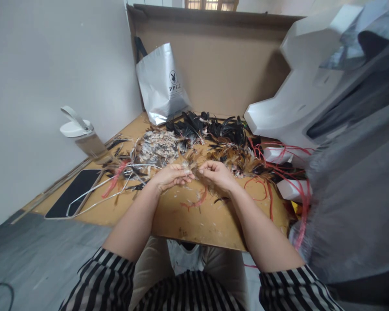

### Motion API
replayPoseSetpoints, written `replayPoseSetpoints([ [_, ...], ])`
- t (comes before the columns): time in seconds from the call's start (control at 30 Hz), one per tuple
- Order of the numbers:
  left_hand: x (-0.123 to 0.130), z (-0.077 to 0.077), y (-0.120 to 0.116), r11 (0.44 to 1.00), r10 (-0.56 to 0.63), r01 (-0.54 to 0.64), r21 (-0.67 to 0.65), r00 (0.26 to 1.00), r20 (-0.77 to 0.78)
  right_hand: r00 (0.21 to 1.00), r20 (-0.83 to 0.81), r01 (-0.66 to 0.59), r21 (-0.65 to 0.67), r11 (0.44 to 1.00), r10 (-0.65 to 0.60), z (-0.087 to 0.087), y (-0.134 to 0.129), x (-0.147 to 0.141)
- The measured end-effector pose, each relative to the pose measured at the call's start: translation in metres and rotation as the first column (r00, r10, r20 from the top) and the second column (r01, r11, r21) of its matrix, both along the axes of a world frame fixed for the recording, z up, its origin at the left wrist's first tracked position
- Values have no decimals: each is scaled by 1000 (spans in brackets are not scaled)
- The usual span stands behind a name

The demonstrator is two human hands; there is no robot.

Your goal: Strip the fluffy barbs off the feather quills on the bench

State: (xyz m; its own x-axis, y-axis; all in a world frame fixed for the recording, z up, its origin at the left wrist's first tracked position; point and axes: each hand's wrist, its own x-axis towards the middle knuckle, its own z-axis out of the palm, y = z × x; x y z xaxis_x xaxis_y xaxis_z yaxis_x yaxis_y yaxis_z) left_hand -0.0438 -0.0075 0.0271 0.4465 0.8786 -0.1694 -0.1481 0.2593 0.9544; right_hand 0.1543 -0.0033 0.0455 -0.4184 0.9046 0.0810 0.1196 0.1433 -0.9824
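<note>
My left hand (175,176) pinches a small brown feather (190,160) by its base, its fluffy tip pointing away from me. Close beside it, my right hand (216,172) has its thumb and forefinger pressed together at the feather's right side; what lies between those fingertips is too small to make out. Both hands hover over the yellow-brown table. Just beyond them lie a pile of pale, speckled feathers (158,146), bunches of black feathers (194,127) and a heap of golden-brown feathers (235,157).
A phone (73,194) lies at the left under bent white wires, near a lidded cup (89,142). Behind stands a silver bag (162,86) against a cardboard panel (214,65). Red string (270,198) trails along the right, beside white moulded pieces and a grey plastic-wrapped bulk (353,194).
</note>
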Motion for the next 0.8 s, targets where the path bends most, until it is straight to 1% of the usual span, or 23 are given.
replayPoseSetpoints([
  [0.13, 1, -3, 2, 998, 44, -42, -42, 999, 33, 999, 17, 29, 23, 999, -29, -2, 3, 4],
  [0.3, 1, -4, 4, 992, 117, -114, -56, 992, 55, 993, 121, -1, 84, 996, -9, -4, 5, 7],
  [0.37, 1, -4, 5, 990, 137, -135, -44, 990, 33, 984, 173, 4, 136, 991, -28, -4, 4, 7],
  [0.43, 2, -5, 6, 987, 160, -160, -20, 987, 2, 969, 235, 18, 238, 971, -76, -3, 3, 6],
  [0.5, 4, -6, 6, 982, 189, -188, 17, 982, -31, 951, 274, 32, 372, 928, -143, -1, 2, 4],
  [0.57, 6, -8, 6, 978, 205, -201, 63, 975, -81, 934, 285, 44, 505, 862, -215, 2, 0, 3],
  [0.63, 7, -9, 6, 977, 199, -186, 100, 969, -146, 916, 299, 30, 612, 790, -267, 5, -2, 1],
  [0.7, 8, -9, 5, 982, 166, -143, 120, 965, -205, 898, 325, -8, 685, 728, -296, 7, -5, -1],
  [0.8, 9, -6, 2, 989, 93, -59, 136, 960, -265, 871, 381, -92, 747, 659, -310, 7, -7, -3],
])
